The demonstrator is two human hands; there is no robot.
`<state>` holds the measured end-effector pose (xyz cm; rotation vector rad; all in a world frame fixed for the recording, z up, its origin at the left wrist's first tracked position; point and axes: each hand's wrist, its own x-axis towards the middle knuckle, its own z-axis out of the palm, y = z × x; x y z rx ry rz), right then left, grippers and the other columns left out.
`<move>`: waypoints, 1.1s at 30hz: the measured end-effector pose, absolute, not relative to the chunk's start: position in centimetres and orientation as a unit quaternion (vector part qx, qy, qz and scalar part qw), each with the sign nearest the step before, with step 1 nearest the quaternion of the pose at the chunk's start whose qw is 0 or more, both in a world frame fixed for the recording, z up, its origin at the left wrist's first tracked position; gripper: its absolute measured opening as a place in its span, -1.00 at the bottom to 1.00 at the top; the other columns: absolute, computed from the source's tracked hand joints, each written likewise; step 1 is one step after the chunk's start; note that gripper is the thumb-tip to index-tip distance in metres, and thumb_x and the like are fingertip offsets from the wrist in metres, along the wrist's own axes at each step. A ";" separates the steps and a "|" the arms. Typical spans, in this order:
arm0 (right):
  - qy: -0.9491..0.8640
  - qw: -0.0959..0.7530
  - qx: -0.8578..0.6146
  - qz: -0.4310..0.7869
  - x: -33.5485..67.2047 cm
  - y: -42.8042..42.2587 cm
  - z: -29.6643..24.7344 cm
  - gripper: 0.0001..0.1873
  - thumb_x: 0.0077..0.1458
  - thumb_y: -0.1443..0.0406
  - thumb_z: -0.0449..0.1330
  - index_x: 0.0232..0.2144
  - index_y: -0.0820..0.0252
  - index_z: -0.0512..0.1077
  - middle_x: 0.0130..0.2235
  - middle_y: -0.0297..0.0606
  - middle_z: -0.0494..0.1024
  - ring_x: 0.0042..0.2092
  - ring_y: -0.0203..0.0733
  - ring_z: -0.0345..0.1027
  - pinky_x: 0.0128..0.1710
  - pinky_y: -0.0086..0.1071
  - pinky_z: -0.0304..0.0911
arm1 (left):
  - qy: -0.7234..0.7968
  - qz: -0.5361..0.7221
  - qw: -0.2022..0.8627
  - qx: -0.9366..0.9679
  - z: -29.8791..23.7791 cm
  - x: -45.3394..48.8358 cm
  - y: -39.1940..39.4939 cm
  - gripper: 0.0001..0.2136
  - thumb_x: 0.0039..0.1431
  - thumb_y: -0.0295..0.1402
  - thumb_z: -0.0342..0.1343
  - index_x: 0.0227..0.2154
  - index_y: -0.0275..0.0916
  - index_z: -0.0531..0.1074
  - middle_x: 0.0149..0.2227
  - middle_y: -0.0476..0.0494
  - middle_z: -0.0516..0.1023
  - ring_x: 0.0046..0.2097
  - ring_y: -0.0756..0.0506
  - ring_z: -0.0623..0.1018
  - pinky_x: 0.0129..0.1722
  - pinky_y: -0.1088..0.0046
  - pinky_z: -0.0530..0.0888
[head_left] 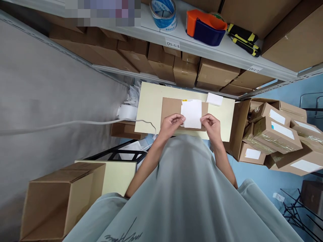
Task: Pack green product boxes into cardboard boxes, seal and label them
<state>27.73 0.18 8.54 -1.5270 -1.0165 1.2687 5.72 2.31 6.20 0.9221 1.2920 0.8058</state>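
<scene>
A white label sheet (191,114) with a small yellow mark at its top left corner lies over a brown cardboard piece (169,107). My left hand (173,123) pinches the sheet's lower left edge between thumb and fingers. At the lower right edge, my right hand (211,125) grips it in the same way. The cardboard rests on a cream tabletop (148,111); whether it is a flat sheet or a box top I cannot tell. A small stack of white paper (214,99) sits near the table's back right.
A shelf (141,28) above holds blue tape (163,15), an orange and navy tape dispenser (205,28) and yellow-black cutters (243,38). Labelled boxes (277,132) fill a carton at right. An open carton (63,198) stands lower left; a white cable (75,124) crosses the left.
</scene>
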 end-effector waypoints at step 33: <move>-0.474 0.122 -0.791 0.366 24.7 1.7 -1.5 -0.84 0.26 0.25 0.20 -0.32 0.10 0.57 -0.24 -0.23 0.70 -0.16 -0.07 0.58 -0.07 -0.30 0.38 | 0.736 0.097 0.436 0.508 -2.3 6.4 3.4 -0.81 0.27 -0.24 0.22 -0.35 -0.18 0.68 -0.16 -0.18 0.78 -0.09 -0.23 0.69 0.00 0.29 0.52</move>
